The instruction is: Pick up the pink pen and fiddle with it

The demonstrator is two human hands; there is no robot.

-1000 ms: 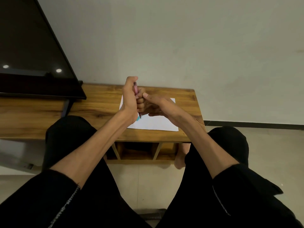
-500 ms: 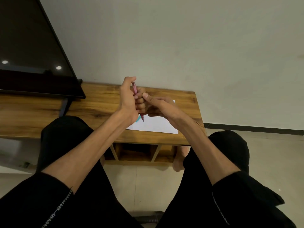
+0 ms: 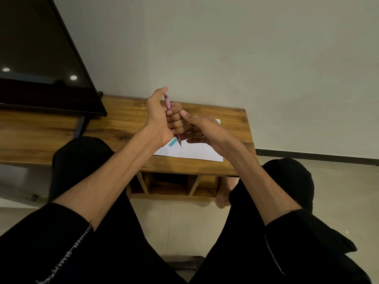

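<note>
Head view: we log both hands raised together over the low wooden table (image 3: pixel 127 128). The left hand (image 3: pixel 159 117) is wrapped in a fist round a pink pen (image 3: pixel 168 103), its top end just under the thumb and its tip pointing down toward the white sheet of paper (image 3: pixel 196 152). The right hand (image 3: pixel 202 131) sits against the left, thumb pressed onto the left knuckles and fingers curled in near the lower barrel; we cannot tell whether those fingers actually grip the pen or only touch the other hand. We judge the step in hand to be working on the pen itself, held clear of the sheet, rather than writing. The next move, as we read it, calls for a steady left grip while the right fingers act on the lower barrel, since the tip is fine and close to the fingers. A small teal piece (image 3: pixel 172 142) lies on the paper just beside the tip; what it is we cannot tell. A dark screen (image 3: pixel 41 58) stands at the left of the table, well apart from the hands. Dark-clothed knees press up to the table's near edge, a bare foot (image 3: pixel 222 198) shows beneath it, and open cubbies sit under the top. Nothing lies between hands and paper.
</note>
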